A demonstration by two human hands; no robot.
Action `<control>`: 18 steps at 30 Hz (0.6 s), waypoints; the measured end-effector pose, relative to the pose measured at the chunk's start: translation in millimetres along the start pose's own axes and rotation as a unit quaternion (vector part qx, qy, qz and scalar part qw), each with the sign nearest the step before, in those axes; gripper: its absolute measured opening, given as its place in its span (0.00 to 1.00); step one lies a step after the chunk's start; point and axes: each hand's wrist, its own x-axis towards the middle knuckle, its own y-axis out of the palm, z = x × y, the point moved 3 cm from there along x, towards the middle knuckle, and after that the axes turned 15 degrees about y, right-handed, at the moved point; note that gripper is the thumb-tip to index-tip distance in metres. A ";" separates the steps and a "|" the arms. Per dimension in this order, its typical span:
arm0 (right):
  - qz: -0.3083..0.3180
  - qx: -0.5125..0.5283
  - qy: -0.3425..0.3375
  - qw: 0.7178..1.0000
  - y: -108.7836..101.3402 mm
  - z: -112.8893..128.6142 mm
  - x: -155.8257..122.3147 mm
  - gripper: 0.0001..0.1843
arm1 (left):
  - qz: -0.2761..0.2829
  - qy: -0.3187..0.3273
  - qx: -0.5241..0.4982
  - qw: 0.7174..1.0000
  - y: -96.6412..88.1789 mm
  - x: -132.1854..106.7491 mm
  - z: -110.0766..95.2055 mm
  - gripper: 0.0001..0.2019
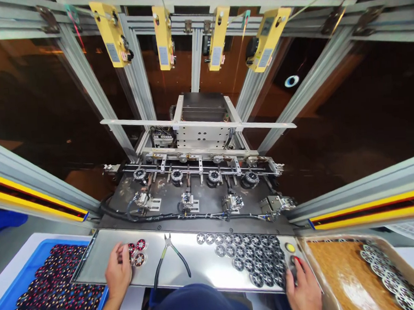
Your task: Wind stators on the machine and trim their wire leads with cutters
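Note:
My left hand (119, 273) is at the left of the metal tray (185, 272), fingers curled in beside a small group of round wound cores with red parts (139, 259). Whatever those fingers hold is hidden. At the tray's right end, my right hand (304, 284) has thumb and fingers bent around something dark, next to a red part (296, 260) and a yellow button (290, 248). Rows of silver-and-black round cores (248, 252) lie just left of that hand. Between the hands, pliers (167, 240) with green-and-black handles lie with their handles spread.
A blue bin (9, 290) of red-and-black wound cores stands at left; a lined box (338, 268) with stacked silver cores at right. Ahead is a machine bed (203, 222) with several round fixtures (176, 176). Yellow units (163, 39) hang above, and yellow-edged posts (372, 208) flank both sides.

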 end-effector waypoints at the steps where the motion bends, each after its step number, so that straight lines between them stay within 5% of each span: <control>1: -0.001 -0.001 -0.003 1.000 0.3 -0.3 0.4 0.36 | -0.001 0.001 -0.003 1.000 0.6 0.0 0.6 0.19; 18: -0.019 -0.001 -0.028 0.999 4.0 -1.4 3.4 0.40 | -0.003 0.006 -0.020 1.000 4.3 -0.4 6.4 0.15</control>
